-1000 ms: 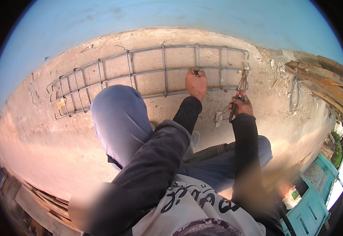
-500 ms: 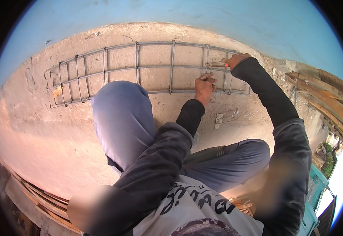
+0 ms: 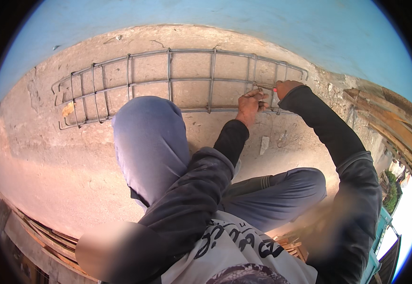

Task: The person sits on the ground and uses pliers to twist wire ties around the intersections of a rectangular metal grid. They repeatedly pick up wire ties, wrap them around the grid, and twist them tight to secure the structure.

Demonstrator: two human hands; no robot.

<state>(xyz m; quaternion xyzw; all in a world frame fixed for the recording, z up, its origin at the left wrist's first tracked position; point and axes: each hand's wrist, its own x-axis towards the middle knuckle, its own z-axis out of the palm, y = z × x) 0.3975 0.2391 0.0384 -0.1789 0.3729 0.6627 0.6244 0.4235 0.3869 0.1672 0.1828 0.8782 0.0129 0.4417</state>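
A long rebar cage [image 3: 168, 80] of grey steel bars lies on the concrete floor in front of me. My left hand [image 3: 250, 105] is curled around a bar near the cage's right end. My right hand [image 3: 287, 87] is just to the right of it, closed on a tool with a red handle tip [image 3: 275, 89], probably pliers, pressed against the same joint of bars. Most of the tool is hidden inside the fist. Both dark sleeves reach over my bent knees in blue-grey trousers [image 3: 149, 142].
A blue wall [image 3: 244, 23] rises right behind the cage. Small scraps [image 3: 264, 144] lie on the floor near my right knee. Wooden planks [image 3: 385, 118] lie at the right, and more timber [image 3: 40, 232] runs along the lower left.
My right hand has swung from the floor at the cage's right end up onto the bars, beside my left hand. My left hand stayed on the cage; my view has shifted a little.
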